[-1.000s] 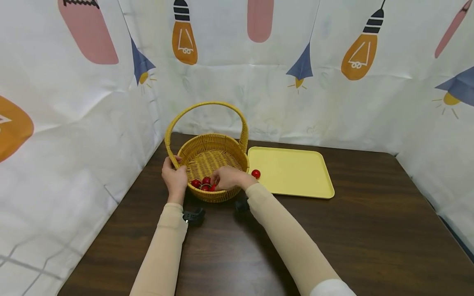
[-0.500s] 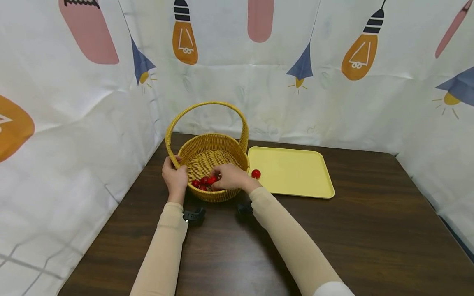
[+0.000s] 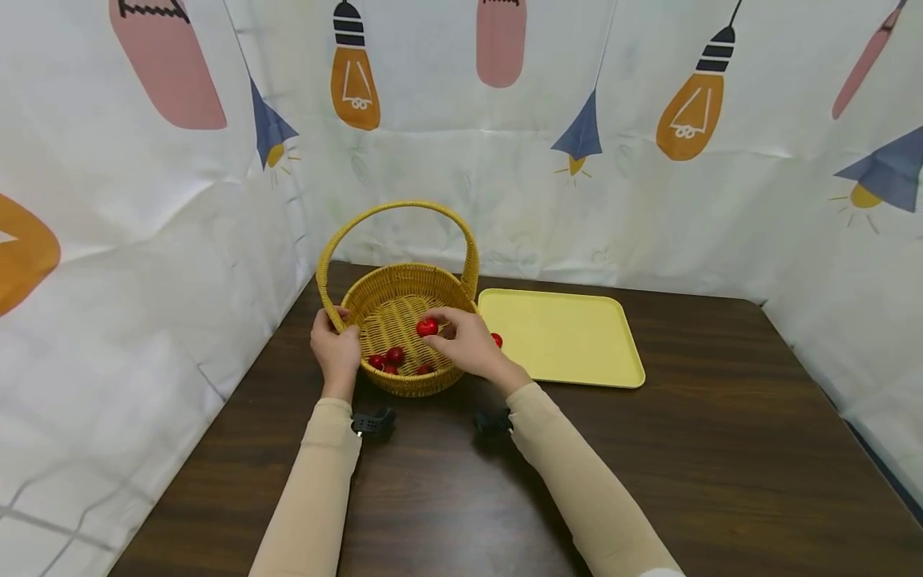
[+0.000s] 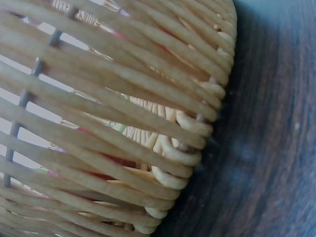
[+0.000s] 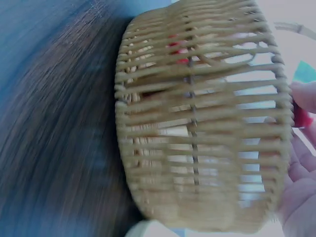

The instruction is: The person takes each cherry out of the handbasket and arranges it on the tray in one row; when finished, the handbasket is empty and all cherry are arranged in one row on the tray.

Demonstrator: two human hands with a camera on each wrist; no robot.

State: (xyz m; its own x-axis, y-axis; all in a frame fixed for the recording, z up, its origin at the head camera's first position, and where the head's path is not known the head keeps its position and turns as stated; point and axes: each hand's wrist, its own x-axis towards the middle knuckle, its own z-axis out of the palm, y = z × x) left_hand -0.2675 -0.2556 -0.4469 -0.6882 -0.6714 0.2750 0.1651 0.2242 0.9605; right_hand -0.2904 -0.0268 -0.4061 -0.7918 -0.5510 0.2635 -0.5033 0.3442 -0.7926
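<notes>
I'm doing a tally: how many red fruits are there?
6: one fruit pinched in the right hand, four fruits inside the basket near its front, one partly hidden fruit at the left edge of the yellow tray. More may be hidden.

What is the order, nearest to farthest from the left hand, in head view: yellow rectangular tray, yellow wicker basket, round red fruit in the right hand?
1. Yellow wicker basket: gripped by the left hand.
2. Round red fruit: in the right hand, over the basket.
3. Yellow rectangular tray: right of basket.
</notes>
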